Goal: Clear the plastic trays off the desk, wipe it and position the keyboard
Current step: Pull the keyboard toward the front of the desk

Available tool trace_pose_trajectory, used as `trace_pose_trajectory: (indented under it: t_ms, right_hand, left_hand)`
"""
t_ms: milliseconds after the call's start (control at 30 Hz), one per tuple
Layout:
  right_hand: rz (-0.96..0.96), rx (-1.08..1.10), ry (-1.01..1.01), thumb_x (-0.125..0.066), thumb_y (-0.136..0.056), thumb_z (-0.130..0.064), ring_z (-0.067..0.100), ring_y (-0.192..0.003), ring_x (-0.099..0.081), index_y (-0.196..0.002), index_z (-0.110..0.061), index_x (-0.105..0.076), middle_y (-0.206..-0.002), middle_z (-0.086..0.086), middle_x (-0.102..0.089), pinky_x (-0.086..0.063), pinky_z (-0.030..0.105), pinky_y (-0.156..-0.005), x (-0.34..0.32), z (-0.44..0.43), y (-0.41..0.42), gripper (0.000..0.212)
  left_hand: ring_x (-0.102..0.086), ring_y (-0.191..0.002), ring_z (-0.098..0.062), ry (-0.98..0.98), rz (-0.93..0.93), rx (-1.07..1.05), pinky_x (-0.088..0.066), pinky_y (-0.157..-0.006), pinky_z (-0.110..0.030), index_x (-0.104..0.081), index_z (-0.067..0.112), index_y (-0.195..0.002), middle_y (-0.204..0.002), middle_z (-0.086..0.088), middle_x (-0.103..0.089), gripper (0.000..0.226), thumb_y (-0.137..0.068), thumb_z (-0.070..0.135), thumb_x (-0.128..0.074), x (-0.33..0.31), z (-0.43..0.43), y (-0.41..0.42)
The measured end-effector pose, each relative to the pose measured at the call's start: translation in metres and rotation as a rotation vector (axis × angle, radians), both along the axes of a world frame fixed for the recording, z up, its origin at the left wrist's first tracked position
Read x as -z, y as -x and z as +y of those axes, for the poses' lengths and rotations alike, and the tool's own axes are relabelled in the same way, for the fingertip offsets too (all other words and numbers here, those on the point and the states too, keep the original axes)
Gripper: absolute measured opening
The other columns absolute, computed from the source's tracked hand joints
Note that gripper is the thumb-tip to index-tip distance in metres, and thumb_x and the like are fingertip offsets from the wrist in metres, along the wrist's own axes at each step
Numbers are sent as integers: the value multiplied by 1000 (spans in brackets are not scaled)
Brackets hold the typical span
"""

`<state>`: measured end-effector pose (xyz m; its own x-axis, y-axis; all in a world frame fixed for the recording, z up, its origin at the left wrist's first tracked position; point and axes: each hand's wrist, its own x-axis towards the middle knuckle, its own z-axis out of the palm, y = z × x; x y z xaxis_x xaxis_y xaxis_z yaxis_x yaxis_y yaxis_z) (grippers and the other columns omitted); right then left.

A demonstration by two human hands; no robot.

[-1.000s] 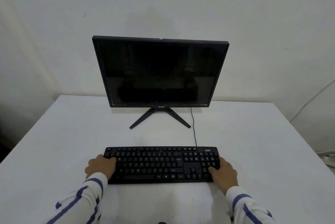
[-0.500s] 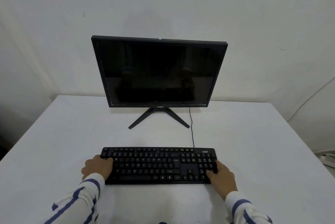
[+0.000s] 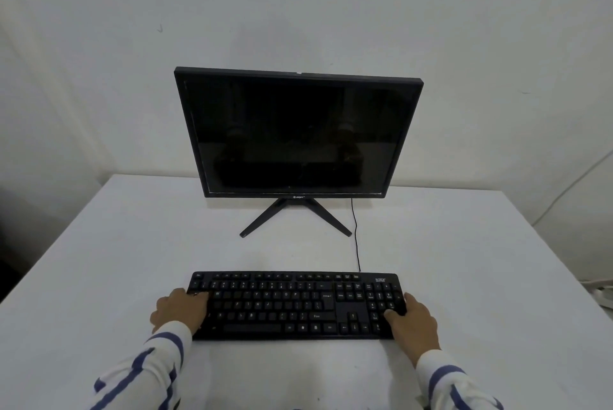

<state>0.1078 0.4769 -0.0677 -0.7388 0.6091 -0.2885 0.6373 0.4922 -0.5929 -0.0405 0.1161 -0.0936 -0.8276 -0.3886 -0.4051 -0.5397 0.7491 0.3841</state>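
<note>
A black keyboard (image 3: 295,305) lies flat on the white desk (image 3: 464,277), straight in front of the monitor. My left hand (image 3: 179,311) grips its left end, fingers curled over the edge keys. My right hand (image 3: 413,320) grips its right end, thumb lying on the number pad. Both sleeves are white with blue stripes. No plastic trays are in view.
A black monitor (image 3: 298,134) with a dark screen stands on a V-shaped foot (image 3: 295,217) at the back of the desk. The keyboard's thin black cable (image 3: 355,233) runs back beside the foot. A white cable (image 3: 570,190) hangs on the wall at right.
The keyboard has shifted slightly left and towards me between the earlier frames, with both hands holding its ends throughout.
</note>
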Motion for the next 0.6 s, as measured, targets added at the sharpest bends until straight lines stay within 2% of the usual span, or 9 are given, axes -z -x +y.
trace_pose_trajectory:
  t_ms: [300, 433, 600]
  right_hand:
    - [-23, -1, 82, -56, -83, -25, 30, -96, -55, -95, -24, -59, -97, 2, -66, -45, 39, -90, -2, 4, 18, 12]
    - [-49, -38, 22, -58, -84, -23, 31, -95, -57, -97, -19, -57, -98, 5, -65, -43, 36, -87, -5, 4, 26, 14]
    - [-34, -62, -16, -58, -84, -21, 31, -95, -56, -94, -22, -52, -99, 3, -62, -42, 35, -87, 0, 2, 20, 11]
  left_hand:
    - [-50, -110, -35, 11, -10, 0, -36, -95, -38, -57, 10, -120, -118, -20, -55, 42, -89, 38, -48, -4, 4, 3]
    - [-49, -113, -36, 4, -9, 11, -35, -95, -38, -56, 10, -122, -120, -21, -54, 42, -90, 36, -48, -6, 4, 5]
    - [-49, -112, -38, -47, -5, 21, -36, -96, -39, -54, 16, -126, -122, -22, -54, 41, -90, 32, -47, -7, 1, 12]
